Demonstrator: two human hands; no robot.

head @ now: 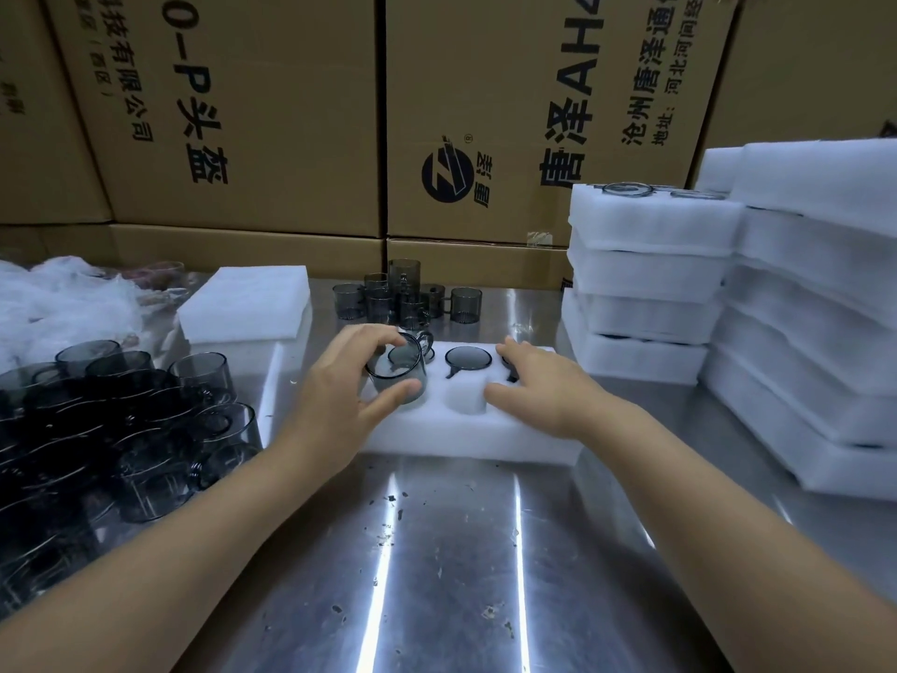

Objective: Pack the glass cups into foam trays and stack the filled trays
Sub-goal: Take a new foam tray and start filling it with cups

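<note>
A white foam tray [466,429] lies on the steel table in front of me. My left hand [340,395] grips a smoky grey glass cup [400,369] by its rim and side, over the tray's front left pocket. One more grey cup [468,359] sits sunk in a back pocket of the tray. My right hand [543,386] rests with straight fingers on the tray's right part, covering another pocket. Many loose grey cups [121,420] lie heaped at my left.
Two stacks of filled foam trays [645,284] [815,303] rise at the right. Spare foam pieces [247,303] lie at the back left beside crumpled plastic wrap [63,298]. A small group of cups [403,298] stands behind the tray. Cardboard boxes [272,114] wall off the back.
</note>
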